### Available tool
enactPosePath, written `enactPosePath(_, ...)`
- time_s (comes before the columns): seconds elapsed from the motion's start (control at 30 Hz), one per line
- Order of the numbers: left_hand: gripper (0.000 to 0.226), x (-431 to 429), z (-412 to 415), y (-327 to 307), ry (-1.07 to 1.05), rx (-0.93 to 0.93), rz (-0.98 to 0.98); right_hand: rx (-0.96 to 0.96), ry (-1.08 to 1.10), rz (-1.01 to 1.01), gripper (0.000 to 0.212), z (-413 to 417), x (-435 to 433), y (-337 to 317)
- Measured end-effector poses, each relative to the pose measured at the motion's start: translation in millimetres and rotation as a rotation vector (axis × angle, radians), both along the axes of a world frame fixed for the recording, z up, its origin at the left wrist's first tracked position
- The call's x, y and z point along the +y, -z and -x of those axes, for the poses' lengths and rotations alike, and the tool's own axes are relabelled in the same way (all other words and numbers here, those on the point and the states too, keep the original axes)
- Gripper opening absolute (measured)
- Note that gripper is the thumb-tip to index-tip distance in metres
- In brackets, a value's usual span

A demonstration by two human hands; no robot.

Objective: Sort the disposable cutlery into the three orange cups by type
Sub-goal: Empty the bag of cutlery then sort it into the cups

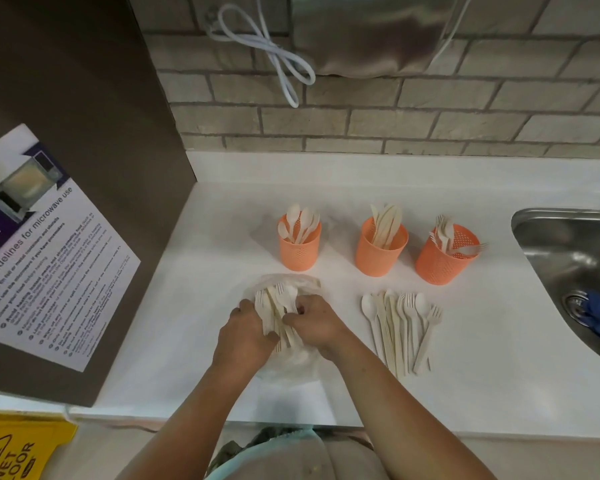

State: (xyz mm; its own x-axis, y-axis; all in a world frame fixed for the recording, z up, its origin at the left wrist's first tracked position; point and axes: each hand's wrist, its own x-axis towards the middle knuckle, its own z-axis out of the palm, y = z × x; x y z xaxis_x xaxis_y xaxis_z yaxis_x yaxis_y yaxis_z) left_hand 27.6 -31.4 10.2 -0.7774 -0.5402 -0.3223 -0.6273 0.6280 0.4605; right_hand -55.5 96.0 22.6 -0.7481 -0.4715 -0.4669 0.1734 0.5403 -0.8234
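Both hands on the bundle (277, 306) of mixed cutlery in a clear bag (293, 362): left hand (248, 327) fingers curled round it, right hand (314, 320) fingers bent, pinching it from the other side, maybe only the bag film, hard to see. Loose pile (399, 323) lies right of my right fingers. Beyond my fingertips, three cups: spoon cup (299, 252) nearest, knife cup (380, 258), fork cup (442, 266) farthest right.

At nine o'clock the poster (49, 254) on the brown panel (84, 98) reads "guidelines for microwave use", and at seven o'clock a yellow sign (21, 448) shows a cut-off "WET FLOOR".
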Motion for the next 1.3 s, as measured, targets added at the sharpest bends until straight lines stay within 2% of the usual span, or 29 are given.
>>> enactPosePath(0.23,0.048,-1.2,0.2,-2.3,-0.029,-0.013,0.001,-0.118,-0.158,0.094,0.015,-4.8,6.6,-9.2)
enactPosePath(0.33,0.038,-0.8,0.0,-7.9,-0.021,-0.014,0.023,0.021,-0.166,0.116,0.006,-5.5,10.5,-11.6)
enactPosePath(0.4,0.031,-0.9,-1.0,-11.2,-0.021,-0.016,0.035,0.087,-0.086,0.197,0.009,-6.2,13.8,-15.8)
enactPosePath(0.5,0.020,1.9,-3.2,-17.9,-0.005,0.009,0.046,0.022,0.173,0.395,0.009,-3.5,22.1,-22.9)
enactPosePath(0.57,0.014,3.8,-3.8,-24.5,-0.019,0.053,-0.011,-0.006,0.327,0.478,0.009,1.8,29.6,-28.6)
enactPosePath(0.67,0.014,6.5,-3.5,-38.3,-0.072,0.102,-0.163,-0.067,0.432,0.520,0.007,9.8,44.5,-31.7)
enactPosePath(0.87,0.019,9.7,-2.7,-67.1,-0.093,0.136,-0.325,-0.074,0.453,0.312,0.002,16.9,80.9,-19.8)
enactPosePath(0.9,0.019,11.3,-2.1,-72.7,-0.102,0.154,-0.372,-0.082,0.449,0.261,0.007,17.9,86.5,-16.1)
enactPosePath(1.03,0.017,30.3,4.6,-87.0,-0.083,0.241,-0.501,0.097,0.409,0.005,0.022,23.3,106.5,-5.2)
enactPosePath(1.2,0.022,81.7,29.1,-63.5,0.014,0.203,-0.520,0.221,0.328,-0.196,0.030,30.9,122.9,-6.1)
enactPosePath(1.3,0.030,115.1,45.4,-36.3,0.087,0.146,-0.498,0.235,0.286,-0.242,0.037,32.7,130.7,-3.0)
